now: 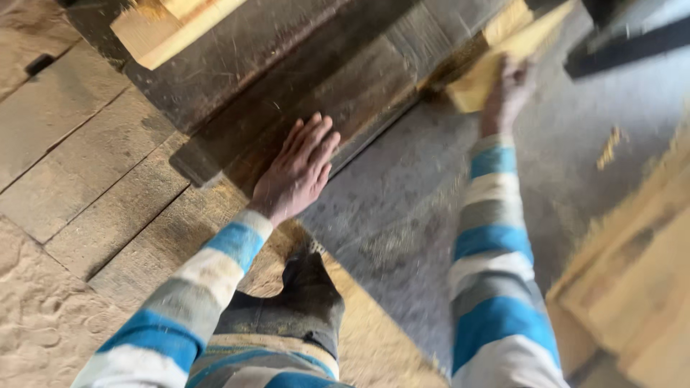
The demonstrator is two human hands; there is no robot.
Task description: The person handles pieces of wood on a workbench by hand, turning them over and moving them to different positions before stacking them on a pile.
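Workshop setting, seen from above: worn dark wooden bench top [237, 79] runs diagonally across the upper half, grey concrete floor [402, 215] to its right, weathered floor planks [79, 158] at left, sawdust [36, 323] heaped at lower left.

Left hand [298, 169]: arm extended forward, striped sleeve in blue, white and grey. Palm down, flat on the bench top near its edge, fingers spread wide and straight. Holds nothing.

Right hand [507, 97]: arm stretched well forward and up, same striped sleeve. Fingers closed around the near end of a pale wooden board [503, 61]. Board is fresh-cut, yellowish, angled up to the right, its lower end at the bench edge. Motion blur here; exact grip of the fingers cannot be told.

Containers: none seen.

Surroundings: second pale timber piece [162, 29] lies on the bench at upper left, well apart from both hands. Stack of light boards [632, 273] at the right edge, blurred. Dark beam [625, 47] at upper right, just beyond the held board. Small wood chip [609, 147] on the concrete. Dark-clad knee [309, 294] of the person shows between the two arms, low in the view. Sawdust scattered along the bench edge and floor.
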